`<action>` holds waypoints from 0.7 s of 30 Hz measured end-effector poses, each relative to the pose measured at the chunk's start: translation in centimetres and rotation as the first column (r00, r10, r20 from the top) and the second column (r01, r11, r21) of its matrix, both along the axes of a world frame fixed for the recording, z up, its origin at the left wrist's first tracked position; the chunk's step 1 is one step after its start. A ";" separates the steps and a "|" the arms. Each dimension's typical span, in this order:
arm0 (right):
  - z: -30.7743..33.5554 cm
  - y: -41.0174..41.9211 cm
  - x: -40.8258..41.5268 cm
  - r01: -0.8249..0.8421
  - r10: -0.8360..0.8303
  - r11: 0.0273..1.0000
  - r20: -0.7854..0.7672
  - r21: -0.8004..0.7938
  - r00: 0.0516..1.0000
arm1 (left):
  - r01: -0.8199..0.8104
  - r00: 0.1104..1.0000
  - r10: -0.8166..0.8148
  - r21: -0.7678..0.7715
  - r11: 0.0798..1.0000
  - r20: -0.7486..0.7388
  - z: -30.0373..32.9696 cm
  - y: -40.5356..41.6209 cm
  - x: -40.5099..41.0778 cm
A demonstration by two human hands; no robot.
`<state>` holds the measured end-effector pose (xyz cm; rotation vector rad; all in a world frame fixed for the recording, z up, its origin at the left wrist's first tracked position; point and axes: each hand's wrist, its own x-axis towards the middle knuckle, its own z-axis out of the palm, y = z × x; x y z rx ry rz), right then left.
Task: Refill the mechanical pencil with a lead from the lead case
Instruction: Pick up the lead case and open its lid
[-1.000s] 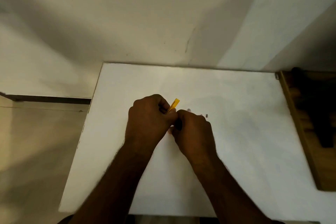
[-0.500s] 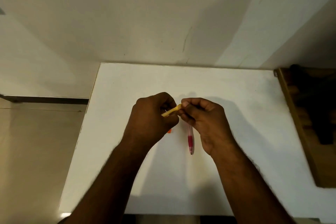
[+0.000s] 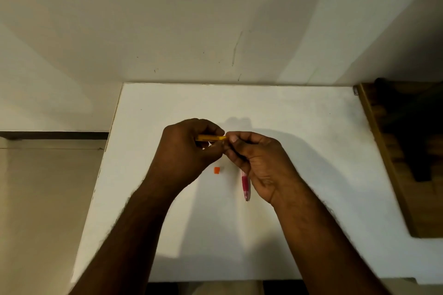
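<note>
Yellow lead case [image 3: 211, 137] held level in the left hand [image 3: 185, 153], fingers wrapped tight around it. What is inside: cannot tell. Right hand [image 3: 260, 163] closed on the pink mechanical pencil [image 3: 246, 185], tip pointing down toward the person, top end hidden in the fist. Right fingertips [image 3: 233, 138] pinched right at the open end of the case; too small to see any lead there. Both hands close together, touching, above the white bench [image 3: 299, 127]. Small orange cap [image 3: 217, 170] lying on the bench between the hands. Dark wooden thing [image 3: 407, 151] at right, cut off.
</note>
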<state>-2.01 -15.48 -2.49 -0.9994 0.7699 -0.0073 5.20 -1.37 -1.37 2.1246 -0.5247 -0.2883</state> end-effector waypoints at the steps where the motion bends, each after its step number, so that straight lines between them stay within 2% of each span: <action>1: 0.1 0.0 0.0 -0.007 0.007 0.999 0.006 -0.041 1.000 | 0.002 1.000 -0.002 0.004 1.000 -0.004 0.1 0.1 0.0; 4: 0.2 -0.1 0.2 -0.030 0.039 0.974 0.038 -0.223 0.999 | 0.012 1.000 -0.012 0.020 1.000 -0.015 0.2 0.3 0.2; 6: 0.3 -0.2 0.2 -0.039 0.056 0.959 0.055 -0.282 0.997 | 0.008 1.000 -0.008 0.027 1.000 -0.020 0.2 0.4 0.2; 9: 0.4 -0.4 0.3 -0.025 0.036 0.969 0.043 -0.245 0.998 | -0.004 1.000 0.004 0.020 1.000 -0.009 0.2 0.4 0.2; 14: 0.4 -1.1 0.4 -0.011 -0.004 0.979 -0.073 -0.205 0.997 | -0.021 1.000 0.021 0.005 1.000 -0.009 0.2 0.4 0.1; 17: 0.5 -1.2 0.4 -0.055 0.030 0.980 -0.134 -0.189 0.991 | -0.022 1.000 0.022 0.001 1.000 -0.008 0.1 0.4 0.1; 21: 0.6 -0.9 0.3 -0.103 0.074 0.968 -0.128 -0.230 0.989 | -0.016 1.000 0.016 0.012 1.000 0.000 0.1 0.3 0.1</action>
